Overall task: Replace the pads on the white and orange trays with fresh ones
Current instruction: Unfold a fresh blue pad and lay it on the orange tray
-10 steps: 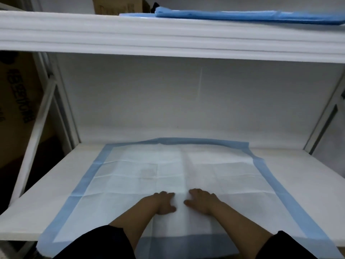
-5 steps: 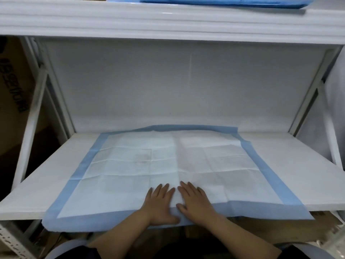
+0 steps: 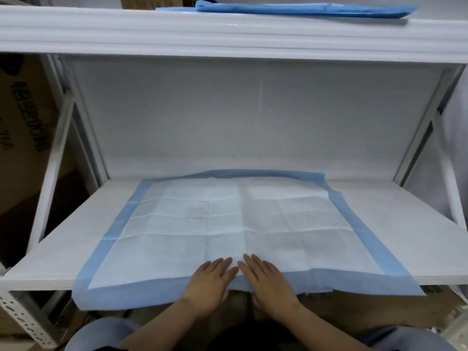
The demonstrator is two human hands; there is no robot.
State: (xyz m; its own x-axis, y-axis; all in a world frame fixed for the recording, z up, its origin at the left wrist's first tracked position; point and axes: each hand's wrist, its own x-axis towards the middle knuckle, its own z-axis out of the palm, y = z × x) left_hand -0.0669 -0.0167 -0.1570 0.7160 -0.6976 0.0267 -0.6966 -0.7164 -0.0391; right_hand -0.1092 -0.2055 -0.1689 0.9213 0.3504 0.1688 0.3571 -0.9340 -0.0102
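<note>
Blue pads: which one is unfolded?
The pad on the lower shelf, spread flat under both hands; the one on the top shelf is folded.

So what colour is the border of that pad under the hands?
Light blue, framing a white creased centre on the pad, seen clearly in the head view.
</note>
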